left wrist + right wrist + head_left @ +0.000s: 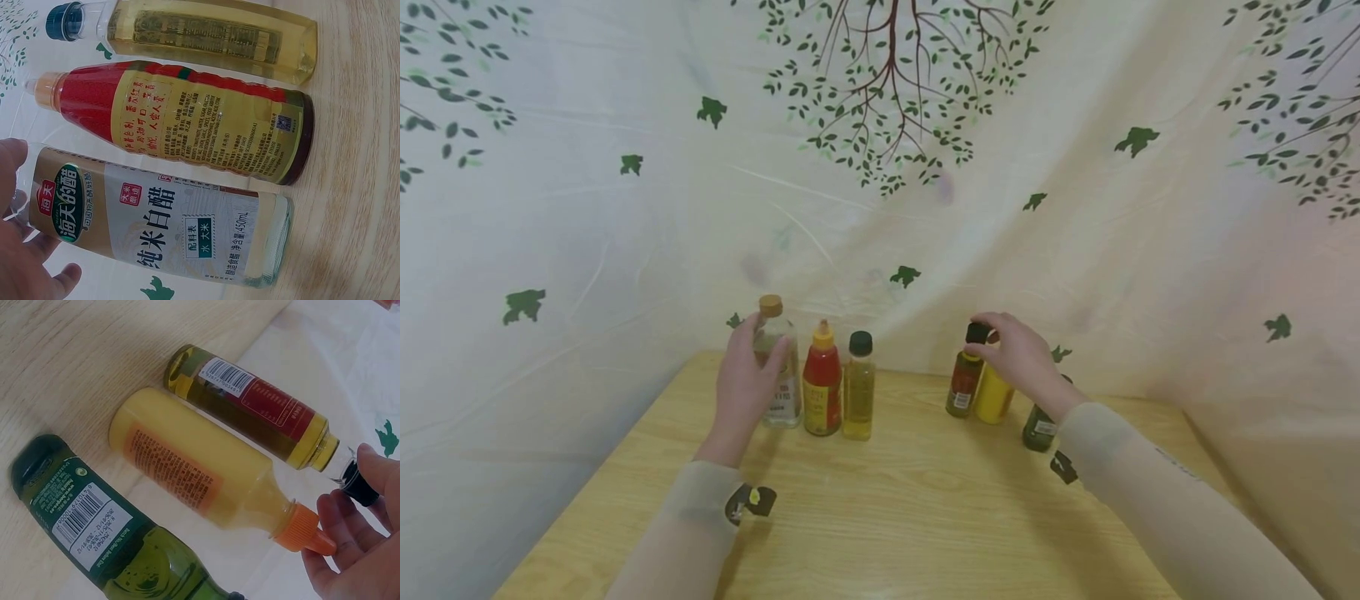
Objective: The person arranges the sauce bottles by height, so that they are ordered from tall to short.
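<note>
At the left, a clear bottle of white vinegar point(187, 225) with a gold cap stands upright on the wooden table. My left hand point(748, 379) curves round its upper part, thumb over the near side and fingers on the far left. Beside it are a red ketchup squeeze bottle point(822, 392) and a bottle of pale yellow oil point(858, 396) with a dark green cap. At the right, my right hand point(1018, 354) pinches the black cap of a slim bottle of dark oil point(250, 403). A yellow squeeze bottle point(194, 459) with an orange nozzle stands close by.
A green glass bottle point(112, 519) stands at the right, partly behind my right wrist in the head view. The wooden table point(880, 508) carries all the bottles. A pale cloth point(850, 242) printed with leaves and branches hangs behind and along the sides.
</note>
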Demonstrator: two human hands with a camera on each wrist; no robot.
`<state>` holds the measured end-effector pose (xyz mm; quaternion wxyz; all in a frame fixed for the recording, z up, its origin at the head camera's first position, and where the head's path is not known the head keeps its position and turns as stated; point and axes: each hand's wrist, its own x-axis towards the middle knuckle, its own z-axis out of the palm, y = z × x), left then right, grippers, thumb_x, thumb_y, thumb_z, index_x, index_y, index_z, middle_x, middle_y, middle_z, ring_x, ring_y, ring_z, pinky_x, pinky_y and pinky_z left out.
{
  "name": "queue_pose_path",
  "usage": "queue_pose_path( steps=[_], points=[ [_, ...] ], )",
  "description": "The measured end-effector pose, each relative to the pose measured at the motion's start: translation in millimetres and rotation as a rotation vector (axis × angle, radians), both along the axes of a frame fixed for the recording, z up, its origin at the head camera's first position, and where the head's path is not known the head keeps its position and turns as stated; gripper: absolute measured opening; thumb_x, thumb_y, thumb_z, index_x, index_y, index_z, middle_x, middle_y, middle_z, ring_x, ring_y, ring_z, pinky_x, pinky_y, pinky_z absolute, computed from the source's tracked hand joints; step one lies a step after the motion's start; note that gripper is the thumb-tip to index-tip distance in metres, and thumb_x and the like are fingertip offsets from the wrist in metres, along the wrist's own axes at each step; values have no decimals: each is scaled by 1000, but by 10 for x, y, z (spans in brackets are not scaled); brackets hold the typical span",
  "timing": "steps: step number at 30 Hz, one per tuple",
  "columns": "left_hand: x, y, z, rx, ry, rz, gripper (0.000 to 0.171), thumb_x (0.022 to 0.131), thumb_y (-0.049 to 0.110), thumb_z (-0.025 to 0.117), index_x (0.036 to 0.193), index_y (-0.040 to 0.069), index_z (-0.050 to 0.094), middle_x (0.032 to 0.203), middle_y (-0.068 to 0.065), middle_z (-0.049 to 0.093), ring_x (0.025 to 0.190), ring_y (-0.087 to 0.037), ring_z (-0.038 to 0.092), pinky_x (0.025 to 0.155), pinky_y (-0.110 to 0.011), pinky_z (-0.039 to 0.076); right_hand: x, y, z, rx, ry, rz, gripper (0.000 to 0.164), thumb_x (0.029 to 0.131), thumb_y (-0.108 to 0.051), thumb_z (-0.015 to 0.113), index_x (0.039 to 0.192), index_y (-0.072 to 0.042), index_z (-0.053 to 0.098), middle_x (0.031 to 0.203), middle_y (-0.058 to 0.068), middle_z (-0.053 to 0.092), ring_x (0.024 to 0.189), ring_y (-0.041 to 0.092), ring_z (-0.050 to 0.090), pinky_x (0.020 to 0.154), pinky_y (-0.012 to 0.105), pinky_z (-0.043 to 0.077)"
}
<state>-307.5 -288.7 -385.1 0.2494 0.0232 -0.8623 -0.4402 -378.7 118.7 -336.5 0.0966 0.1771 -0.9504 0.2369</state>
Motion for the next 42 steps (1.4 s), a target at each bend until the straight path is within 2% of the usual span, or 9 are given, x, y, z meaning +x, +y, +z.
queue_pose_path(
  steps=[5,16,22,27,38,42],
  points=[
    [10,1,9,4,4,-3,77,114,51,58,174,11,29,172,-19,41,157,-44,40,127,-68,34,-13,6,-6,7,2,-9,60,109,-37,74,160,-11,57,149,19,65,121,40,67,98,61,58],
    [4,9,3,7,-7,0,74,115,42,61,174,10,29,171,-20,41,157,-44,40,127,-68,34,-25,3,-40,28,3,-26,61,108,-38,75,160,-13,56,133,21,72,110,40,70,87,56,59],
    [-1,9,-11,-7,7,1,76,114,49,58,173,9,31,170,-20,42,156,-44,41,127,-67,35,-1,5,-55,21,22,-30,59,106,-38,77,156,-13,59,125,18,74,108,39,70,88,56,59],
    [-3,8,-6,-8,5,-1,77,114,51,58,173,10,30,171,-20,42,156,-44,41,127,-67,36,42,-16,-35,8,14,-30,58,106,-38,77,156,-14,60,127,16,75,109,38,71,89,56,60],
    [7,-4,17,-4,-2,-3,77,114,49,58,174,10,29,172,-20,41,157,-44,40,128,-66,34,155,-204,69,-37,101,25,53,104,-34,81,150,-12,66,124,14,78,112,38,70,94,56,59],
    [5,1,16,1,0,-2,76,114,46,60,173,9,29,171,-20,42,157,-43,40,128,-66,34,221,-286,89,-66,108,56,53,103,-33,82,149,-12,67,123,12,78,111,37,71,94,56,59]
  ],
)
